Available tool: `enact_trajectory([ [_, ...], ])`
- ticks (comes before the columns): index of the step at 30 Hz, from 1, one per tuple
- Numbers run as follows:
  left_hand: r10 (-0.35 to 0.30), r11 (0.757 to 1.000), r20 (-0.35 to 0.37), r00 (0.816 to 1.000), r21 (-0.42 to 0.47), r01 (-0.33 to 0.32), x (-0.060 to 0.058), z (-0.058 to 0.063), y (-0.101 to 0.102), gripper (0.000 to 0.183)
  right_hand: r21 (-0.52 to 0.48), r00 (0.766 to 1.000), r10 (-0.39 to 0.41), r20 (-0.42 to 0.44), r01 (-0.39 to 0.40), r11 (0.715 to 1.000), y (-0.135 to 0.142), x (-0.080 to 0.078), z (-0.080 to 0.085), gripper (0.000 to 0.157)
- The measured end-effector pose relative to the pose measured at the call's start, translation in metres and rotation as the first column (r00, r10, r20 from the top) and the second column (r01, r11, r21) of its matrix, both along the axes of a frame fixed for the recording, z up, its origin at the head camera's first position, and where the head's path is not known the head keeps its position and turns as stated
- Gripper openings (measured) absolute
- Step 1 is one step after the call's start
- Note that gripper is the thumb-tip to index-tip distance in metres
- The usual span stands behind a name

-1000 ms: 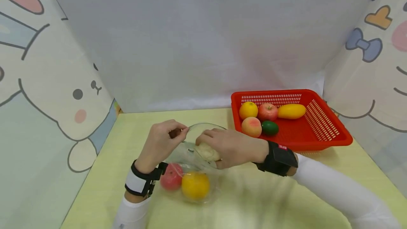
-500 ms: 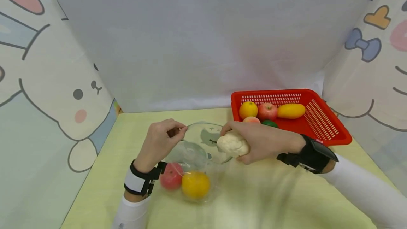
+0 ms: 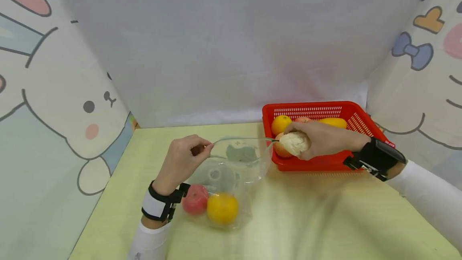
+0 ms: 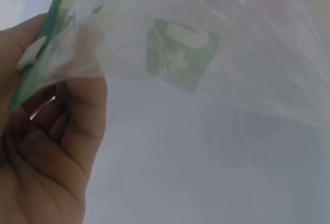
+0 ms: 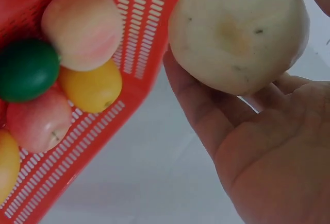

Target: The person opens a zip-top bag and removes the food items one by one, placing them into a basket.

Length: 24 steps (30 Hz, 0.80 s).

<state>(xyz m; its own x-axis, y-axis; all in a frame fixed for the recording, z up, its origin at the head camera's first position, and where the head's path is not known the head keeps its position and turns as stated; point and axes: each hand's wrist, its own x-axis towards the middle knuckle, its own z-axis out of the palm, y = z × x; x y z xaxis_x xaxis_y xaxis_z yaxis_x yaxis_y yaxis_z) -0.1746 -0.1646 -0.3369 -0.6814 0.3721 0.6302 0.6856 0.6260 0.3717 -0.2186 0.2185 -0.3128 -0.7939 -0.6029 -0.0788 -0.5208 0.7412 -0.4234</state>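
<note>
My left hand (image 3: pixel 183 160) pinches the green-edged rim of a clear zip bag (image 3: pixel 242 173) between thumb and fingers. In the left wrist view the bag's green strip (image 4: pixel 50 23) runs between them. A red fruit (image 3: pixel 195 200) and a yellow-orange fruit (image 3: pixel 222 208) lie low inside the bag. My right hand (image 3: pixel 325 139) grips a white cauliflower (image 3: pixel 295 143) over the left side of the red basket (image 3: pixel 335 163). The far corner of the bag's mouth reaches the cauliflower; whether they touch I cannot tell. In the right wrist view the cauliflower's smooth underside (image 5: pixel 240 33) shows.
Within the basket are an orange (image 3: pixel 281 125), a peach (image 5: pixel 83 28), an apple (image 5: pixel 39 118), a dark green fruit (image 5: pixel 28 69) and a long yellow fruit (image 3: pixel 333 122). The basket stands at the back right of the pale yellow table (image 3: pixel 281 224).
The right hand has moved right with the cauliflower, from the bag's mouth to above the basket. The bag's mouth now stretches out toward it. My left hand has stayed in place.
</note>
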Motion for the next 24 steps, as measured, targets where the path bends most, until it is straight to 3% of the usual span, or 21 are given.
enact_trajectory([
  [4,-0.008,1.0,0.014,1.0,-0.014,0.009,-0.001,0.0,0.002,0.005,0.005,0.998,-0.039,0.044,0.039,0.999,0.014,-0.009,-0.001,0.059],
  [11,0.004,1.0,0.012,1.0,-0.004,-0.004,0.0,0.001,0.002,0.004,-0.053,0.998,0.056,0.04,-0.054,0.997,0.022,-0.011,0.004,0.058],
  [16,-0.004,1.0,0.017,1.0,-0.003,0.004,0.001,0.002,0.003,0.005,-0.065,0.996,0.083,0.029,-0.081,0.995,0.021,-0.009,0.005,0.059],
  [24,0.015,1.0,0.014,1.0,-0.006,-0.015,0.001,0.002,0.002,0.004,-0.072,1.0,0.007,0.018,-0.006,0.997,0.036,-0.012,0.008,0.061],
])
